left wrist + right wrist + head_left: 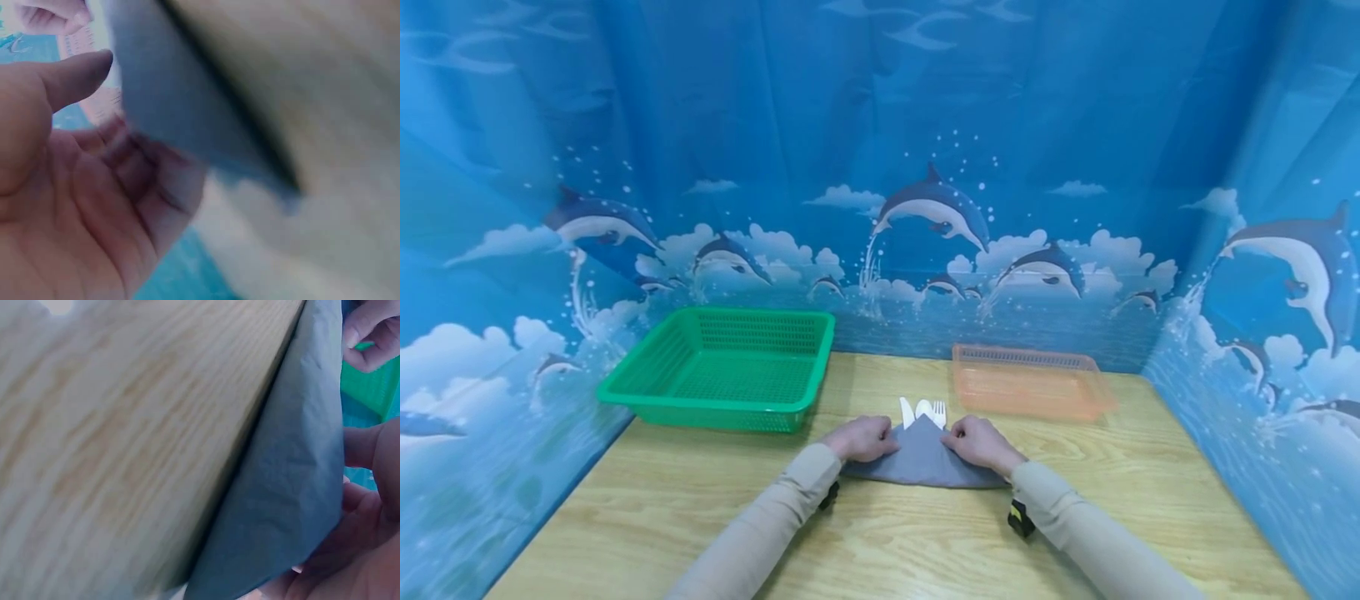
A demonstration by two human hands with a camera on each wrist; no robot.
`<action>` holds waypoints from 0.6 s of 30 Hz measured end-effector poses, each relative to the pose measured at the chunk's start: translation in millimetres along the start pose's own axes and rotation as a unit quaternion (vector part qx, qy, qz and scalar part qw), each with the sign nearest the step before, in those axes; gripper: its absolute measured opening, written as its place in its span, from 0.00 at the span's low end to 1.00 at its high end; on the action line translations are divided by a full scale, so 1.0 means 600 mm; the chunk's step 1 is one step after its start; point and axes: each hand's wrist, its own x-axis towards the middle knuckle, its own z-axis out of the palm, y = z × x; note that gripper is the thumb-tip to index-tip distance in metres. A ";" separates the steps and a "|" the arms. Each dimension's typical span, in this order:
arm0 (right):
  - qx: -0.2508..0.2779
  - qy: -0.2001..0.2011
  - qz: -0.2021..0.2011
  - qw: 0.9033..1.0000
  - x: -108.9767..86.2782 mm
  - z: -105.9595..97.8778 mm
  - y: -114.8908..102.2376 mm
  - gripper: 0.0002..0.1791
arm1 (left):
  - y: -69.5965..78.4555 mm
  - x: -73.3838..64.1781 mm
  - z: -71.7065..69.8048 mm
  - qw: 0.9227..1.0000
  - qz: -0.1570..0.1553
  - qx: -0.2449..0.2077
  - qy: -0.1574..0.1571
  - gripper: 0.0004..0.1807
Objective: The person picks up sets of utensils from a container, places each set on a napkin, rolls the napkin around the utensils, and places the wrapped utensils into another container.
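A grey napkin (917,457), folded into a triangle, lies on the table with its point facing away from me. White cutlery shows past that point: a knife (907,412), a spoon (924,408) and a fork (939,413); their lower parts are hidden under the cloth. My left hand (865,438) grips the napkin's left slanted edge, fingers curled at the cloth. On the opposite slanted edge, my right hand (982,443) holds the cloth between thumb and fingers. Both wrist views show the napkin (169,87) close up, with fingers partly behind it.
A green basket (715,417) stands at the back left of the wooden table (925,550). At the back right sits a shallow orange basket (1030,404). A blue dolphin-print curtain (820,108) encloses the back and both sides.
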 end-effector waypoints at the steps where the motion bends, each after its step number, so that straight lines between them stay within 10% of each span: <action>1: 0.001 0.001 -0.002 1.000 0.000 -0.001 0.000 0.23 | 0.004 0.000 -0.001 1.000 0.000 0.013 0.010 0.11; 5: 0.002 0.002 -0.007 1.000 0.000 -0.002 0.000 0.23 | 0.027 -0.008 0.003 0.993 0.047 0.106 0.034 0.20; 12: 0.004 -0.003 0.008 1.000 0.000 -0.004 0.000 0.22 | 0.067 -0.026 0.031 0.950 0.168 0.261 0.029 0.30; 18: 0.006 -0.004 0.014 1.000 0.001 -0.004 -0.001 0.22 | 0.072 -0.025 0.052 0.937 0.180 0.293 0.060 0.28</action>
